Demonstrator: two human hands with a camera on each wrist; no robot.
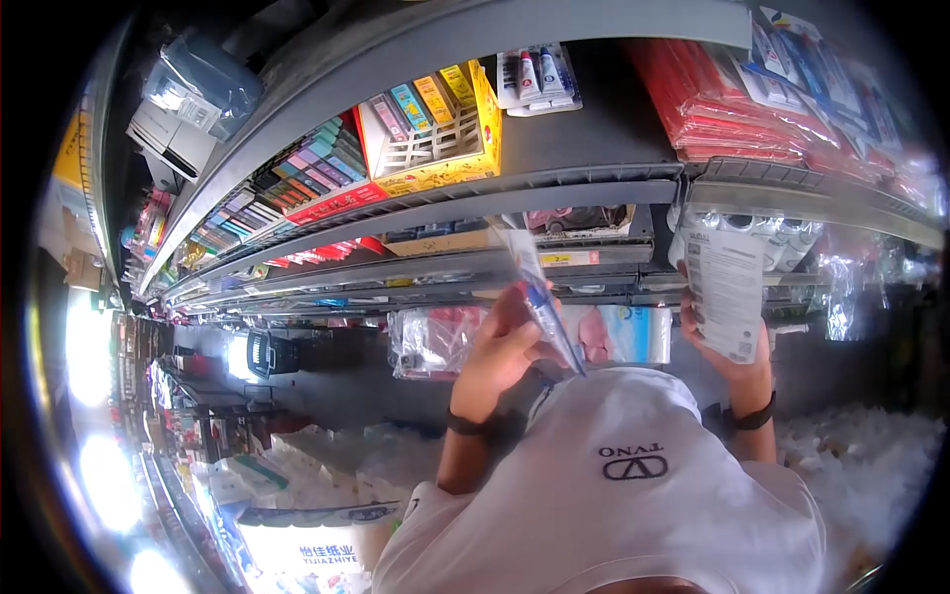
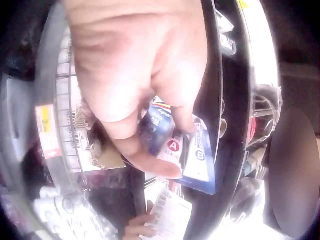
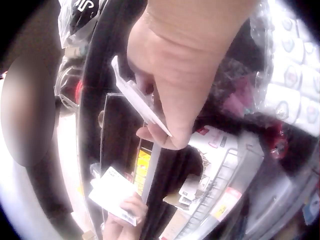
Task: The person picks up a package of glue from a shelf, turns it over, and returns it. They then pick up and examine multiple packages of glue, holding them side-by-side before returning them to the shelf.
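Note:
My left hand (image 1: 498,354) pinches a blue blister card of glue (image 2: 202,172) between thumb and fingers. Two tubes marked A and B show on its front in the left wrist view; from the head it appears tilted and nearly edge-on. Over to the right, my right hand (image 1: 740,364) grips another flat pack (image 1: 727,292) along its side. Its pale back, covered in small print with a square code near the bottom, faces the head camera. The right wrist view shows this pack (image 3: 137,102) almost edge-on, with the fingertips curled past its lower end.
Shelves stand in front. A similar two-tube glue card (image 1: 536,79) lies on the upper shelf beside a yellow display box (image 1: 485,153). Red plastic-wrapped packs (image 1: 683,94) are piled at upper right. White rolls in film (image 1: 792,243) sit behind the right hand; a dark basket (image 1: 269,353) stands down the aisle.

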